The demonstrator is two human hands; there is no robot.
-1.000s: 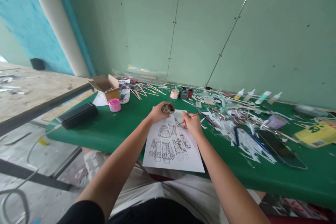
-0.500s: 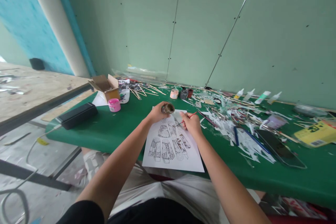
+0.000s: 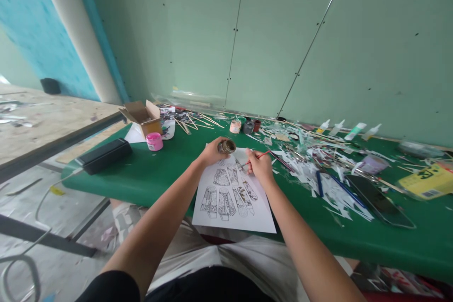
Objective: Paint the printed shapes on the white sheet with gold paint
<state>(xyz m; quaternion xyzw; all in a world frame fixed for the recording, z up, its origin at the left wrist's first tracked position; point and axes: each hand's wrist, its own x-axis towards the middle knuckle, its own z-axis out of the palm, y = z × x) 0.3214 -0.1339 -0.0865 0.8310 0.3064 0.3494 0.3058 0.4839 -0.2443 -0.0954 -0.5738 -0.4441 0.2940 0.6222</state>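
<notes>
My left hand (image 3: 211,152) is closed around a small paint jar (image 3: 227,146), uncapped and tilted, with dark brownish paint at its mouth. In my right hand (image 3: 259,165) is a thin red paintbrush (image 3: 264,154), gripped between the fingers with its tip pointing left over the page. Beneath both hands lies a white sheet (image 3: 231,224) printed with black line drawings. A few of the patterned shapes on its right side carry brownish-gold patches. The brush tip is too small to tell whether it touches the paper.
A pink jar (image 3: 154,141), an open cardboard box (image 3: 144,120) and a black speaker-like block (image 3: 104,155) stand left. More paint jars (image 3: 248,126) sit behind. Paper scraps (image 3: 348,203), a phone (image 3: 380,202) and a yellow packet (image 3: 426,181) lie right on the green table (image 3: 170,170).
My right hand and the brush have shifted very slightly. The jar in my left hand stays in nearly the same place.
</notes>
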